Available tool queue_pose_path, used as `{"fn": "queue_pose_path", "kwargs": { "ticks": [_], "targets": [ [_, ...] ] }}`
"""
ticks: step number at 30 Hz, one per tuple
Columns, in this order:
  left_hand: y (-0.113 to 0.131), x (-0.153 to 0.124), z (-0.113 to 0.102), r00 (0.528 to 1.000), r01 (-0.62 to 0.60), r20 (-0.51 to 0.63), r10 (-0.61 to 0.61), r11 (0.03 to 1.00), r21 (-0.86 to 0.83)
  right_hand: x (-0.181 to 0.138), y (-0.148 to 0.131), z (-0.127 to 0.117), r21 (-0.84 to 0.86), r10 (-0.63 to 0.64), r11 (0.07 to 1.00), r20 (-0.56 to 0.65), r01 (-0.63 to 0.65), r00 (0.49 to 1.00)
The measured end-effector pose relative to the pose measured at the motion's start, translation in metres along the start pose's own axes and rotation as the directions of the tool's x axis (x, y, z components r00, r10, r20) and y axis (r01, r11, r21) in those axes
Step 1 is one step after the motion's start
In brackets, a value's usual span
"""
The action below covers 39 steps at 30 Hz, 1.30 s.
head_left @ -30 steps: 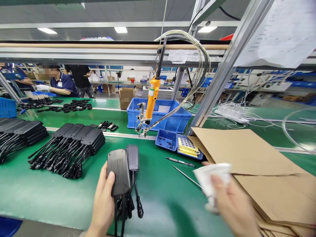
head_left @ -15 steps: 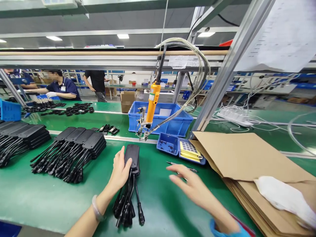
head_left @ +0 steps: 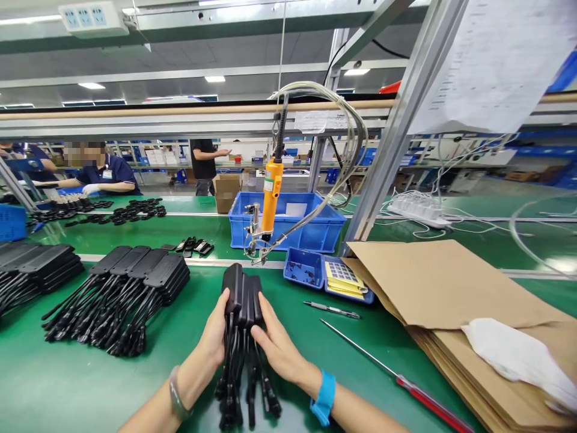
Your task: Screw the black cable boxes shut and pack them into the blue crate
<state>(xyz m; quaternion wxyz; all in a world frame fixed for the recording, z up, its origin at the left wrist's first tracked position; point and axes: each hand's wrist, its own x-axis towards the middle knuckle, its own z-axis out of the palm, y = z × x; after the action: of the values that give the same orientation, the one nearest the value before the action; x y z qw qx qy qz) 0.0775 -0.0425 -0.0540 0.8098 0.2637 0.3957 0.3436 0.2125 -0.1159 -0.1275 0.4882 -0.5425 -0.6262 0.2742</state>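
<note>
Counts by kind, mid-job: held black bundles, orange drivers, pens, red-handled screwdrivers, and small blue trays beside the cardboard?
Held black bundle: 1
Orange driver: 1
Pen: 1
Red-handled screwdriver: 1
Small blue trays: 2
Total: 6

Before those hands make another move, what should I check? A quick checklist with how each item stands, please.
1. Left fingers against the black units: ok.
2. Right fingers against their opposite side: ok.
3. Units' far ends flush: not ok, the leftmost reaches higher.
4. Cables untangled: cannot tell, they bunch together.
5. Red-handled screwdriver apart from both hands: ok.
6. White cloth out of hand: ok, on the cardboard.
</note>
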Motion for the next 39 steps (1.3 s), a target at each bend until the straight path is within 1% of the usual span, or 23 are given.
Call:
{"fn": "queue_pose_path", "kwargs": {
  "ticks": [1, 3, 6, 7, 8, 9, 11, 12, 13, 14, 16, 17, 19, 21, 24, 28, 31, 34, 37, 39],
  "targets": [
    [0.000, 0.001, 0.003, 0.999, 0.044, 0.029, -0.043, 0.998, -0.042, -0.002, -0.002, -0.003, 0.087, 0.014, 0.996, -0.068, -0.008, 0.998],
    [-0.002, 0.005, 0.007, 0.991, 0.074, 0.115, -0.063, 0.993, -0.096, -0.005, -0.004, -0.007, 0.253, 0.055, 0.967, -0.164, -0.012, 0.985],
    [-0.014, 0.016, 0.004, 0.968, 0.134, 0.229, -0.107, 0.985, -0.107, -0.006, -0.004, -0.005, 0.408, 0.074, 0.913, -0.191, 0.011, 0.979],
    [-0.020, 0.020, 0.001, 0.965, 0.126, 0.243, -0.098, 0.987, -0.103, -0.006, -0.004, -0.003, 0.430, 0.081, 0.903, -0.182, 0.005, 0.980],
    [-0.024, 0.024, -0.002, 0.970, 0.079, 0.238, -0.055, 0.993, -0.092, -0.006, -0.004, 0.000, 0.445, 0.094, 0.895, -0.170, -0.008, 0.981],
    [-0.029, 0.028, -0.006, 0.976, 0.001, 0.216, 0.014, 0.998, -0.069, -0.006, -0.004, 0.002, 0.457, 0.113, 0.889, -0.160, -0.028, 0.981],
    [-0.033, 0.032, -0.012, 0.974, -0.154, 0.173, 0.149, 0.988, 0.014, -0.008, -0.003, 0.004, 0.466, 0.156, 0.882, -0.142, -0.073, 0.977],
    [-0.034, 0.032, -0.015, 0.971, -0.179, 0.169, 0.167, 0.982, 0.061, -0.010, -0.003, 0.005, 0.454, 0.168, 0.886, -0.137, -0.088, 0.976],
    [-0.033, 0.031, -0.018, 0.975, -0.153, 0.176, 0.134, 0.983, 0.099, -0.011, -0.003, 0.005, 0.429, 0.173, 0.898, -0.135, -0.100, 0.976],
    [-0.033, 0.030, -0.020, 0.979, -0.099, 0.188, 0.076, 0.988, 0.120, -0.013, -0.003, 0.005, 0.390, 0.171, 0.915, -0.135, -0.106, 0.976],
    [-0.032, 0.026, -0.023, 0.976, -0.002, 0.216, -0.025, 0.992, 0.124, -0.017, -0.004, 0.004, 0.285, 0.152, 0.952, -0.135, -0.108, 0.979],
    [-0.032, 0.024, -0.024, 0.972, 0.020, 0.231, -0.048, 0.992, 0.122, -0.019, -0.004, 0.004, 0.235, 0.144, 0.966, -0.134, -0.110, 0.980],
    [-0.033, 0.021, -0.026, 0.966, 0.014, 0.253, -0.045, 0.992, 0.126, -0.021, -0.007, 0.003, 0.165, 0.140, 0.979, -0.144, -0.115, 0.980],
    [-0.035, 0.020, -0.028, 0.965, 0.010, 0.258, -0.042, 0.992, 0.124, -0.023, -0.010, 0.002, 0.149, 0.129, 0.983, -0.158, -0.105, 0.979],
    [-0.038, 0.019, -0.029, 0.968, 0.024, 0.245, -0.048, 0.995, 0.099, -0.023, -0.014, 0.000, 0.177, 0.121, 0.981, -0.213, -0.084, 0.969],
    [-0.040, 0.018, -0.028, 0.973, 0.060, 0.219, -0.072, 0.996, 0.060, -0.022, -0.015, -0.003, 0.241, 0.186, 0.964, -0.325, -0.109, 0.927],
    [-0.039, 0.017, -0.027, 0.971, 0.082, 0.221, -0.088, 0.996, 0.033, -0.022, -0.017, -0.006, 0.381, 0.191, 0.922, -0.311, -0.061, 0.931],
    [-0.037, 0.016, -0.028, 0.968, 0.086, 0.231, -0.093, 0.995, 0.040, -0.022, -0.021, -0.010, 0.488, 0.158, 0.873, -0.286, 0.001, 0.945],
    [-0.037, 0.014, -0.029, 0.973, 0.072, 0.217, -0.082, 0.996, 0.051, -0.023, -0.021, -0.011, 0.486, 0.124, 0.873, -0.296, 0.037, 0.947],
    [-0.038, 0.013, -0.028, 0.975, 0.037, 0.215, -0.049, 0.997, 0.061, -0.023, -0.019, -0.008, 0.429, 0.122, 0.903, -0.289, 0.015, 0.950]
  ]
}}
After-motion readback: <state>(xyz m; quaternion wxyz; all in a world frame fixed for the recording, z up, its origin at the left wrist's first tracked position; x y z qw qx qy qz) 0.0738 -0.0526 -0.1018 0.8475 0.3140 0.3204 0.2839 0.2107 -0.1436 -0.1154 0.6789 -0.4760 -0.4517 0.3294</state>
